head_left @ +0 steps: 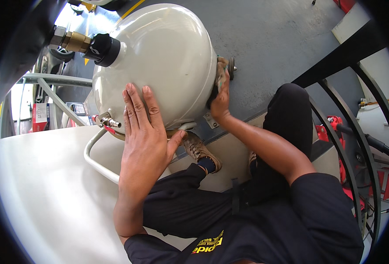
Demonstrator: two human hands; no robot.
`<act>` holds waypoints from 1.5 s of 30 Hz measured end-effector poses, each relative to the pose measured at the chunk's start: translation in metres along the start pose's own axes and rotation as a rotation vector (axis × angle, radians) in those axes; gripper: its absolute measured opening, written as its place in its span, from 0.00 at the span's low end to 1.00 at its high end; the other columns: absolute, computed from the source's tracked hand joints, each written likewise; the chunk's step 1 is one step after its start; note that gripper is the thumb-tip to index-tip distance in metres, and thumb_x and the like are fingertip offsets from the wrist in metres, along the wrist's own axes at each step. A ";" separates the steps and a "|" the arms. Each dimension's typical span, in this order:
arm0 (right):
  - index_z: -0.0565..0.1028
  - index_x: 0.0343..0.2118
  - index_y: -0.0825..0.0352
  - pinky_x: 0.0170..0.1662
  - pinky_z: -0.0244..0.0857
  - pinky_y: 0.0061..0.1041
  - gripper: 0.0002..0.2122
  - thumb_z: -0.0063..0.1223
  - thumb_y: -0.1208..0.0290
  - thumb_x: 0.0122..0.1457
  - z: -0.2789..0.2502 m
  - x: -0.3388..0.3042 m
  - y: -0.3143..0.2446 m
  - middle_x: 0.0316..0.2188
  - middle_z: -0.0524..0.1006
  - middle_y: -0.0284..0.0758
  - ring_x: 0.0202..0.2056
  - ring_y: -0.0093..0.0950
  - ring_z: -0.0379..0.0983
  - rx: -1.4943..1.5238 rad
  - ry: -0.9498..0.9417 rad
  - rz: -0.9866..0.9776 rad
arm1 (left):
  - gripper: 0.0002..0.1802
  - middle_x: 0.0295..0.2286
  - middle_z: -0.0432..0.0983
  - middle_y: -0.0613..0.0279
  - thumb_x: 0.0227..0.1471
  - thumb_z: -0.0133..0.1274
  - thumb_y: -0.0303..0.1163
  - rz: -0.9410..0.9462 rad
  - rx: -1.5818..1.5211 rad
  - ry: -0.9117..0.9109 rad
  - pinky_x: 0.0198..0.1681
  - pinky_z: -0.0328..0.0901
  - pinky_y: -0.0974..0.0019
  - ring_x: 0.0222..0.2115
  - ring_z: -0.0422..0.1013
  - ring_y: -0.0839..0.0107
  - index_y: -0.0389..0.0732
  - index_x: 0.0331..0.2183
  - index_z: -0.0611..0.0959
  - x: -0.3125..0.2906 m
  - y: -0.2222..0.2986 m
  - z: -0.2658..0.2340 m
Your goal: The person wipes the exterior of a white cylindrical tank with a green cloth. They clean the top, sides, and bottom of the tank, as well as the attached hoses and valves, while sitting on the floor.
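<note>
A worker's left hand, fingers extended and thumb spread, apparently braces a cream pressure tank near the grey floor's edge; the right hand presses a rag to its right flank, finger closure hidden.

Black barred railing, scuffed grey floor stretching left of the railing, yellow floor line farther left, pale panel just behind the railing, red equipment beyond its bars, bright light far left of it
</note>
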State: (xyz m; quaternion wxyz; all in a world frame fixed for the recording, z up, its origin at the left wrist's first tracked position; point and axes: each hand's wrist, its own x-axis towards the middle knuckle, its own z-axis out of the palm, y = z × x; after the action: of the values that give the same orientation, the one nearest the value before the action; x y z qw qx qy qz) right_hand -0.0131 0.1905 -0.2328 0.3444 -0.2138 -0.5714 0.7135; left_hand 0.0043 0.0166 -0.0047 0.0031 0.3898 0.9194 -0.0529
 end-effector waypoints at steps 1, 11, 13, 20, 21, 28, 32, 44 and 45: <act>0.63 0.76 0.69 0.79 0.47 0.41 0.29 0.29 0.54 0.83 -0.002 0.009 0.008 0.74 0.65 0.47 0.77 0.44 0.56 0.054 0.024 0.151 | 0.64 0.76 0.32 0.23 0.65 0.64 0.50 0.005 0.004 0.002 0.78 0.45 0.39 0.78 0.34 0.29 0.27 0.77 0.40 0.000 0.000 0.001; 0.70 0.71 0.68 0.81 0.42 0.47 0.23 0.38 0.69 0.77 0.010 0.020 -0.086 0.71 0.70 0.47 0.75 0.48 0.59 -0.278 -0.151 -0.861 | 0.64 0.76 0.31 0.24 0.65 0.64 0.50 -0.012 -0.006 -0.009 0.78 0.45 0.39 0.78 0.34 0.29 0.29 0.78 0.40 -0.003 -0.002 0.000; 0.70 0.71 0.67 0.81 0.40 0.49 0.23 0.39 0.70 0.76 0.004 0.047 -0.066 0.71 0.70 0.48 0.76 0.49 0.59 -0.162 -0.209 -0.893 | 0.64 0.76 0.32 0.24 0.65 0.63 0.50 0.001 -0.008 0.002 0.78 0.45 0.39 0.78 0.35 0.29 0.29 0.78 0.40 -0.002 -0.003 0.000; 0.67 0.74 0.68 0.75 0.55 0.41 0.23 0.41 0.70 0.80 0.004 0.031 -0.047 0.72 0.70 0.48 0.73 0.45 0.64 -0.044 -0.081 -0.350 | 0.64 0.74 0.34 0.15 0.65 0.64 0.48 0.003 0.055 -0.040 0.77 0.48 0.37 0.76 0.39 0.24 0.21 0.75 0.42 -0.002 0.000 -0.005; 0.67 0.74 0.68 0.75 0.55 0.42 0.23 0.42 0.71 0.79 0.004 0.018 -0.044 0.72 0.70 0.48 0.73 0.46 0.64 -0.151 -0.044 -0.491 | 0.64 0.74 0.34 0.15 0.65 0.64 0.48 0.007 0.057 -0.031 0.77 0.49 0.37 0.76 0.39 0.24 0.21 0.75 0.42 0.000 0.001 -0.004; 0.67 0.74 0.68 0.73 0.58 0.34 0.23 0.43 0.68 0.81 0.005 0.071 -0.046 0.69 0.73 0.44 0.69 0.37 0.69 0.210 -0.188 -0.152 | 0.64 0.74 0.34 0.16 0.65 0.64 0.48 0.003 0.074 -0.036 0.76 0.52 0.37 0.77 0.38 0.25 0.21 0.76 0.41 -0.001 0.002 -0.004; 0.67 0.74 0.67 0.73 0.59 0.30 0.23 0.43 0.65 0.82 0.009 0.064 -0.054 0.69 0.74 0.43 0.69 0.33 0.69 0.189 -0.144 -0.140 | 0.64 0.74 0.33 0.17 0.65 0.64 0.48 0.003 0.084 -0.025 0.76 0.52 0.37 0.77 0.38 0.26 0.22 0.76 0.41 0.001 0.003 -0.004; 0.63 0.74 0.72 0.76 0.53 0.36 0.24 0.37 0.62 0.83 0.010 0.062 -0.034 0.71 0.68 0.49 0.71 0.45 0.67 -0.053 -0.105 -0.307 | 0.64 0.75 0.34 0.18 0.65 0.64 0.48 -0.012 0.069 -0.035 0.76 0.51 0.36 0.77 0.38 0.26 0.22 0.76 0.41 0.001 0.004 -0.005; 0.63 0.74 0.73 0.76 0.53 0.35 0.24 0.37 0.62 0.83 0.011 0.059 -0.039 0.71 0.68 0.49 0.70 0.45 0.68 0.033 -0.137 -0.164 | 0.64 0.75 0.34 0.18 0.65 0.64 0.48 -0.012 0.070 -0.031 0.76 0.51 0.36 0.77 0.38 0.26 0.22 0.76 0.42 0.000 0.004 -0.005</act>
State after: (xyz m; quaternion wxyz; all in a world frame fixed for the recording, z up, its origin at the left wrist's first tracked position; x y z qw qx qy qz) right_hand -0.0508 0.2308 -0.1873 0.3652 -0.1116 -0.5974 0.7052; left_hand 0.0076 0.0197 -0.0005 0.0037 0.3832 0.9192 -0.0909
